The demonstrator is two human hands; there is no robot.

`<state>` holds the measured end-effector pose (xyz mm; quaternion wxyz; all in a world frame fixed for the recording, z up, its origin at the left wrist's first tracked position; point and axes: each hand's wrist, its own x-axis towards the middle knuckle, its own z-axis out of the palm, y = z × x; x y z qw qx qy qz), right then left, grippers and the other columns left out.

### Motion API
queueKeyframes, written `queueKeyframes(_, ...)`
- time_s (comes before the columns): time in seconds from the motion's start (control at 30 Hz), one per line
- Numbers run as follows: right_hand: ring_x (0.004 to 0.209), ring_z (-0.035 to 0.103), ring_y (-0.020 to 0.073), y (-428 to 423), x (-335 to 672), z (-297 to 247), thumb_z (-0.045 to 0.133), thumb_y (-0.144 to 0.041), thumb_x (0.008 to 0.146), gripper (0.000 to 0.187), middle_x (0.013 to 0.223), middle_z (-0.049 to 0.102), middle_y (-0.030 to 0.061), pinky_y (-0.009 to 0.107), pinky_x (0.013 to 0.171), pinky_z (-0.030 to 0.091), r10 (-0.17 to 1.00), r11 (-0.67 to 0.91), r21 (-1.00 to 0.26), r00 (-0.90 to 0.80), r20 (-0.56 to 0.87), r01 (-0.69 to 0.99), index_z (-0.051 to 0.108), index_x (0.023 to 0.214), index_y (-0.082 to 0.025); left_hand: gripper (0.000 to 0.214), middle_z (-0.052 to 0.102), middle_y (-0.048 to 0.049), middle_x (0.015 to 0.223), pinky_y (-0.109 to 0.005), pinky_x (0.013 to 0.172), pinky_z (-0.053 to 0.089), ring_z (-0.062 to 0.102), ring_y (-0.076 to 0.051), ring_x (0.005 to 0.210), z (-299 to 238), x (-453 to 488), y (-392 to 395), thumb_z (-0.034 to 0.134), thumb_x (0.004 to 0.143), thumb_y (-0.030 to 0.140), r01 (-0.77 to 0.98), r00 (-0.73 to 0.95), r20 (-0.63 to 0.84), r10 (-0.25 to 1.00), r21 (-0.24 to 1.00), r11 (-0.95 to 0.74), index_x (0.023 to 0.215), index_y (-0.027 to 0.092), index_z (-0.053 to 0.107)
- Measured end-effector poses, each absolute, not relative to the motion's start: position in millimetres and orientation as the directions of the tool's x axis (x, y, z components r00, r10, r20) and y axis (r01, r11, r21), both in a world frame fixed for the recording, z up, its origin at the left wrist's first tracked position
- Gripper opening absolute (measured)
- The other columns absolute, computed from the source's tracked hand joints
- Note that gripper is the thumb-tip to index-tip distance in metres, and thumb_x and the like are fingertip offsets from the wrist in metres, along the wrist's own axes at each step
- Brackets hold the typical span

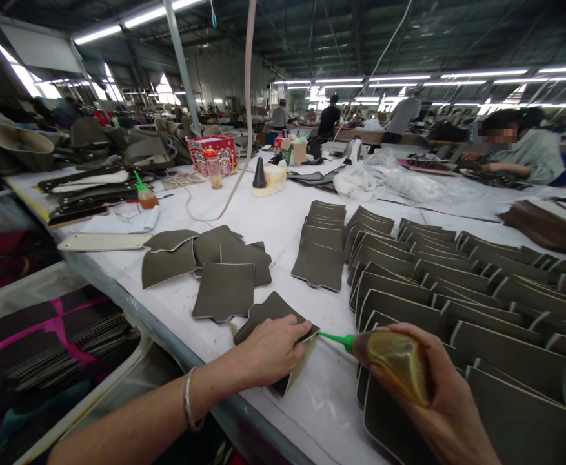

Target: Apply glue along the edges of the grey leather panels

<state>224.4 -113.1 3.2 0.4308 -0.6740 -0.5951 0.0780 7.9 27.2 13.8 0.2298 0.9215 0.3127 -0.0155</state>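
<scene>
My left hand presses down on a dark grey leather piece at the near edge of the white table, its fingers curled over the piece's right edge. My right hand grips an amber squeeze bottle of glue. The bottle's green nozzle points left and touches the edge of the held piece by my left fingertips. A silver bracelet sits on my left wrist.
Overlapping rows of the same grey pieces fill the table's right side; looser ones lie at centre left. Behind stand a glue bottle, a red box, a hanging hose and plastic bags. A seated person works far right.
</scene>
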Motion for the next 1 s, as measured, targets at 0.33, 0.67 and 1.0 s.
queueKeyframes(0.33,0.09,0.063,0.0197,-115,225,-1,0.067,-0.047,0.085,0.043,0.112,0.061,0.0008,0.024,0.077,0.049,0.858,0.028,-0.711,0.348,0.377,0.703,0.051,0.12,-0.03,0.049,0.066,-0.008,0.107,-0.041,0.085,0.051,0.066,-0.029,0.096,12,8,28,0.038,0.088,0.022,0.579,0.802,-0.161,0.574,0.444,-0.684,0.133,0.025,0.056)
queueKeyframes(0.67,0.086,0.064,0.0243,-132,185,9,0.073,-0.055,0.074,0.058,0.098,0.067,0.0021,0.029,0.077,0.049,0.909,-0.133,-0.978,0.413,-0.055,0.163,0.052,0.119,-0.025,0.051,0.066,-0.0106,0.113,-0.043,0.09,0.049,0.065,-0.03,0.101,10,8,26,0.039,0.086,0.021,0.569,0.799,-0.147,0.583,0.499,-0.654,0.134,0.02,0.056)
queueKeyframes(1.0,0.099,0.068,0.0306,-143,232,5,0.089,-0.037,0.061,0.042,0.11,0.073,0.0076,0.034,0.083,0.058,0.788,-0.061,-0.796,0.461,-0.409,-0.603,0.075,0.098,-0.024,0.038,0.062,-0.0067,0.11,-0.03,0.085,0.047,0.061,-0.022,0.096,6,-5,33,0.052,0.09,0.032,0.681,0.588,0.032,0.808,0.519,-0.517,0.126,0.021,0.061)
